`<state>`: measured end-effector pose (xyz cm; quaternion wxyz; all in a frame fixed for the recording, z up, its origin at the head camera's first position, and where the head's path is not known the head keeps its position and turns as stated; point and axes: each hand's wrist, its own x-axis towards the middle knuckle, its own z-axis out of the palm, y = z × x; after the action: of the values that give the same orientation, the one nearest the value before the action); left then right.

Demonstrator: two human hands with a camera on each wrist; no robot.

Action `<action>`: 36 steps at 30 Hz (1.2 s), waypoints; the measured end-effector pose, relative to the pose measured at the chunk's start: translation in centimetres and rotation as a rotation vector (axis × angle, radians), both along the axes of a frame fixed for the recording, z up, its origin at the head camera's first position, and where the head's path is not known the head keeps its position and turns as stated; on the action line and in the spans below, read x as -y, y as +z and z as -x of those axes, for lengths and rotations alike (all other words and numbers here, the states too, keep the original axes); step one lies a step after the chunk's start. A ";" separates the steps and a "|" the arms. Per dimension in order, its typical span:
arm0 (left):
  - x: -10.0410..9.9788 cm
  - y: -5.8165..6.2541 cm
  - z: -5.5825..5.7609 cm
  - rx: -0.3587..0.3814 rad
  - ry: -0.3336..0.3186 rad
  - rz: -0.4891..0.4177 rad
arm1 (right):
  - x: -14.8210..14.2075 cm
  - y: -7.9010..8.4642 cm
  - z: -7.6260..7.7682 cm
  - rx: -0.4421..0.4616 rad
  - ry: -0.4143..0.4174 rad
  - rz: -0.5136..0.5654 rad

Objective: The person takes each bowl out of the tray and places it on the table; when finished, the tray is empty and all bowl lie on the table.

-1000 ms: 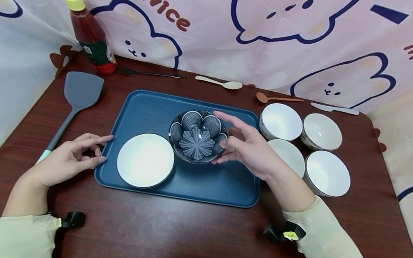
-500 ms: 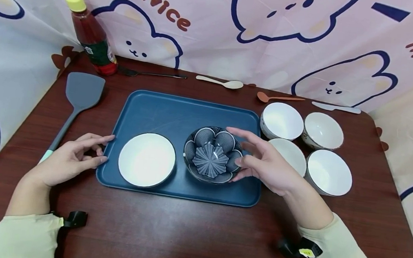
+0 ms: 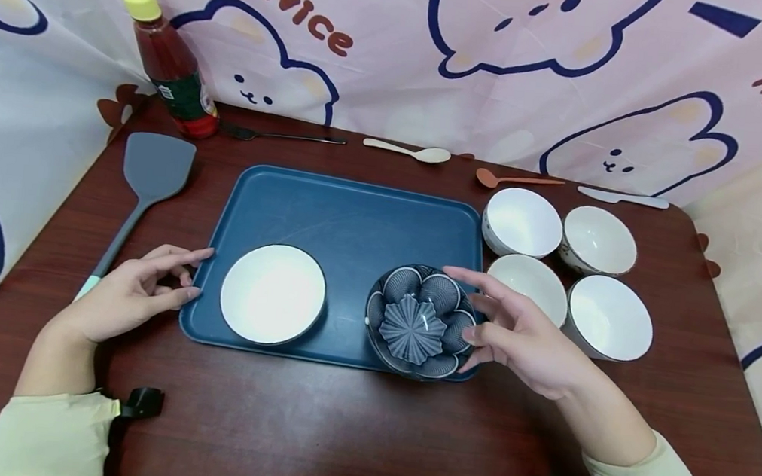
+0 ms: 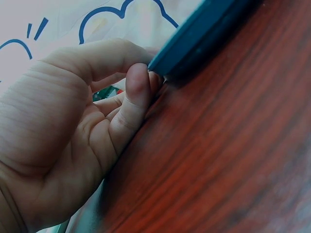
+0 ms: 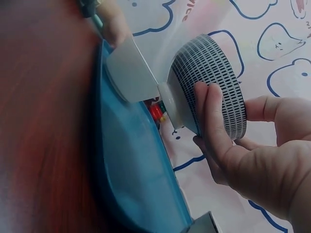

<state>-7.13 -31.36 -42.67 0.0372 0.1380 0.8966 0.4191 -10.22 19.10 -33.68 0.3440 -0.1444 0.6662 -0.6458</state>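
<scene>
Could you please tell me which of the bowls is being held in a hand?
The dark bowl with petal shapes inside, which the right hand grips above the tray; the other bowls are white inside, and neither hand holds them.

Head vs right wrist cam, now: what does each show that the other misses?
Head only: the flower-patterned inside of the dark bowl, the orange spoon, the white knife.
Right wrist only: that bowl's pale foot and the dashed pattern on its outside.
Both: the right hand holding the bowl, the blue tray, the white bowl on it, the sauce bottle.
</scene>
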 end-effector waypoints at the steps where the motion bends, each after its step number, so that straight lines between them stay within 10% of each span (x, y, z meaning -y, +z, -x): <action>1: 0.0 0.0 0.0 -0.001 0.000 0.001 | -0.2 0.0 -0.2 -0.003 0.007 0.002; 36: -0.2 -0.2 0.0 -0.022 -0.017 -0.025 | -10.2 -0.9 -3.2 -0.162 0.185 -0.206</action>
<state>-7.09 -31.16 -42.89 0.0291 0.1507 0.8905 0.4283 -7.04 29.26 -34.62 0.3601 -0.2206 0.7383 -0.5259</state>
